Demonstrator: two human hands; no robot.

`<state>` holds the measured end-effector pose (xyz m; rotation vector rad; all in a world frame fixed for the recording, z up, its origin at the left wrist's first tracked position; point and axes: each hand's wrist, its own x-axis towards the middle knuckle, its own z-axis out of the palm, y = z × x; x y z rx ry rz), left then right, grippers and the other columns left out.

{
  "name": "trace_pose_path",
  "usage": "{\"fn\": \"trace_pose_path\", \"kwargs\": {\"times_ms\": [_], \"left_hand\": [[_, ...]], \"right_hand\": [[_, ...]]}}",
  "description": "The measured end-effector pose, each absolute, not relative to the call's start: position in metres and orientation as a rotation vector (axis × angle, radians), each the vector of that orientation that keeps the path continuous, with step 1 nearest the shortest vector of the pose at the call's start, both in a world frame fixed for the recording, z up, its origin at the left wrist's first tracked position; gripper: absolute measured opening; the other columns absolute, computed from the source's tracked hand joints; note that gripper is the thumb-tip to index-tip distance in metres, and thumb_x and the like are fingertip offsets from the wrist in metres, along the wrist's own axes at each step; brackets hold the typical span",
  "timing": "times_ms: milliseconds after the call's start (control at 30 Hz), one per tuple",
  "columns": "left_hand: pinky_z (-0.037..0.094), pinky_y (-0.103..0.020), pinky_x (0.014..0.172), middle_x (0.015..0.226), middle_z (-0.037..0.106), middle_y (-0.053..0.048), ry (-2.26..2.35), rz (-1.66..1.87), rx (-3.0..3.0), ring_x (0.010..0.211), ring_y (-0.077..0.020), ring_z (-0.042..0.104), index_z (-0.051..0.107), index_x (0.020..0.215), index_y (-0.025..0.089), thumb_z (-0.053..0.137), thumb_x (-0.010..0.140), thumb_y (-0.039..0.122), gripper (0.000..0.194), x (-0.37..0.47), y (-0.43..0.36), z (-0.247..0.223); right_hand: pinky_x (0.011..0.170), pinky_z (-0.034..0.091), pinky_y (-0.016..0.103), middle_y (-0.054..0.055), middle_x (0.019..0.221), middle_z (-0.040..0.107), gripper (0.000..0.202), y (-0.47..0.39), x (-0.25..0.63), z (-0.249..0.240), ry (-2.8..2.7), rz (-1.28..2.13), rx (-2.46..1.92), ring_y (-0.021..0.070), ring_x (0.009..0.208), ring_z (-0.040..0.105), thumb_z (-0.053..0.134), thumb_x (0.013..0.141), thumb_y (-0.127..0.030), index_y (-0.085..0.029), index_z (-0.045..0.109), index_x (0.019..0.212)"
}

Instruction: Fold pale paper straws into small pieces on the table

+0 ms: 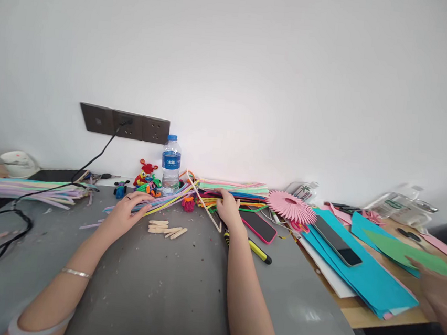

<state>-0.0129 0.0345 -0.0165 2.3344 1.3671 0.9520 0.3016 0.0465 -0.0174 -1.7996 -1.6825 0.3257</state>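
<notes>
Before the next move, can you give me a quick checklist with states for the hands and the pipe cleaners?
1. Left hand resting on the pipe cleaners: ok.
2. Right hand on the same pile, fingers curled over strands: ok; whether it grips any, cannot tell.
3. Wooden sticks lie apart from both hands: ok.
4. Bottle upright behind the pile, cap on: ok.
5. Pink phone close beside the right wrist: not ok.
6. Another person's hand at the right edge, away from the pile: ok.

A plain white wall (pixel 257 60) fills the upper half of the view, evenly lit. A dark strip of wall sockets (pixel 124 123) sits low on it, above a grey tabletop (pixel 156 287) that meets a wooden tabletop (pixel 355 312) at the right.
</notes>
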Motion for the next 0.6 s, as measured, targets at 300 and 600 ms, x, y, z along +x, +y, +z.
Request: {"fn": "trace_pose_path", "kwargs": {"times_ms": [300, 600], "left_hand": [[0.053, -0.038, 0.084, 0.114, 0.066, -0.010, 1.330, 0.954, 2.309, 0.107, -0.0279, 0.060, 0.066, 0.104, 0.023, 0.043, 0.090, 0.050, 0.038, -0.008, 0.036, -0.020], [0.049, -0.039, 0.091, 0.113, 0.065, -0.010, 1.316, 0.998, 2.322, 0.107, -0.0265, 0.060, 0.066, 0.104, 0.022, 0.044, 0.090, 0.046, 0.036, -0.012, 0.041, -0.027]], "right_hand": [[0.094, 0.030, 0.043, 0.011, 0.108, 0.068, 0.035, 0.063, 0.292, -0.031, -1.645, 0.045, -1.990, 0.0256, 0.103, 0.054, 0.035, 0.093, -0.019, -0.023, 0.065, 0.110], [0.091, 0.028, 0.041, 0.009, 0.103, 0.068, 0.022, 0.095, 0.290, -0.015, -1.929, -0.035, -2.039, 0.0236, 0.097, 0.058, 0.048, 0.087, -0.016, -0.022, 0.066, 0.098]]}}
